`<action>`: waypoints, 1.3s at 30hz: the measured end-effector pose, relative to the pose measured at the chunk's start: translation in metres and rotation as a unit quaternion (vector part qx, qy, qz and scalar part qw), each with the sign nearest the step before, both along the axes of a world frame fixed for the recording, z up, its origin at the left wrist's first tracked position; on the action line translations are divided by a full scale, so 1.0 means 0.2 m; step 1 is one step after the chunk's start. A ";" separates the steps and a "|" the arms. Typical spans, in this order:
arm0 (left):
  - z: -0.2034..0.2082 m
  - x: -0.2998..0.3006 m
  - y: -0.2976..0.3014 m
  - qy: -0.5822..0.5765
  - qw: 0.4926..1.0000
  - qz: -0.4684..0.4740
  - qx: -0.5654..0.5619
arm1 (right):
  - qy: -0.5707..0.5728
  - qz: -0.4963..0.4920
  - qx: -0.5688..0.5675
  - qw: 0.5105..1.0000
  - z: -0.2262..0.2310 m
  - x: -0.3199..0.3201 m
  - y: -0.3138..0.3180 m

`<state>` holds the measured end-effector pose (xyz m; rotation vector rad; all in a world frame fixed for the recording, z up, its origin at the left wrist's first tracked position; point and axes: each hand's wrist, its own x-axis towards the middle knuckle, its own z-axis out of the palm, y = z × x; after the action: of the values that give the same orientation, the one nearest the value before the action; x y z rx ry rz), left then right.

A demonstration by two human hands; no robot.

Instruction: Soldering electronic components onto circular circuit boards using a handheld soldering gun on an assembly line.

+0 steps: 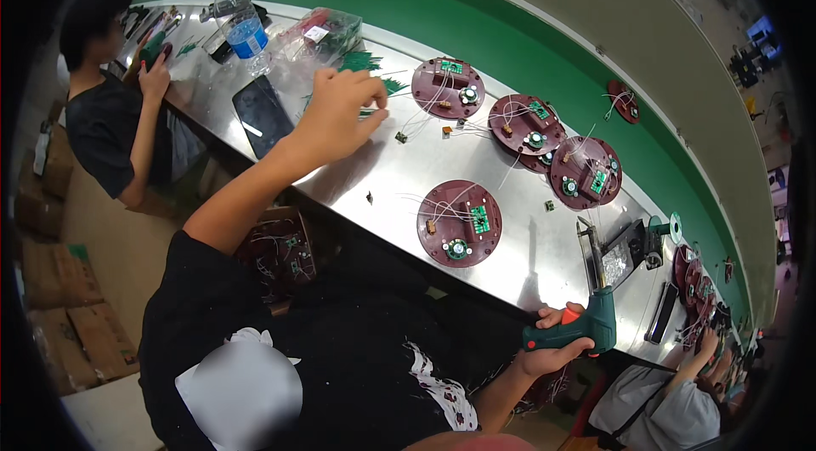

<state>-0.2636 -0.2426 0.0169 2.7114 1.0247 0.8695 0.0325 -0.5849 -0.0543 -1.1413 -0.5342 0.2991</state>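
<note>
My right hand (561,345) is wrapped round the handle of a dark green soldering gun (603,321) with a red trigger. The gun's long metal tip points up, over the bench's right part. My left hand (344,115) is raised over the bench beside a pile of thin green pieces (361,62). Its finger and thumb are bent together; whatever they hold is too small to make out. Between my hands lies a round maroon plate (438,204) bearing a green circuit board (480,219), a small round speaker and loose white wires.
More maroon plates (446,102) with boards lie along the bench's far side. A blue-capped bottle (246,34), a phone (262,115) and a clear plastic bag (323,34) are at left. A solder spool (663,234) stands right. Co-workers sit at both ends; cartons (64,272) stand at left.
</note>
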 end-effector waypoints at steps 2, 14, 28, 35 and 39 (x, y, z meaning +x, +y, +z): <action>-0.01 -0.03 0.02 0.032 0.999 0.004 -0.026 | 0.000 -0.003 0.001 1.000 -0.01 0.00 0.01; -0.03 0.00 0.10 0.180 0.982 -0.046 0.018 | -0.015 -0.014 -0.021 1.000 0.00 -0.01 0.00; -0.01 0.31 -0.43 -0.008 0.970 -0.230 -0.074 | 0.045 0.115 0.008 0.992 0.09 -0.17 0.08; -0.07 0.39 -0.61 -0.098 0.978 -0.100 -0.154 | -0.018 0.193 -0.087 0.977 0.13 -0.31 0.26; -0.02 0.41 -0.62 -0.107 0.967 -0.107 -0.203 | -0.034 0.136 -0.078 0.987 0.17 -0.27 0.28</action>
<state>-0.1820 -0.3668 0.0130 2.2753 0.7511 0.7892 -0.0210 -0.5294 -0.0205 -1.2335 -0.7400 0.5469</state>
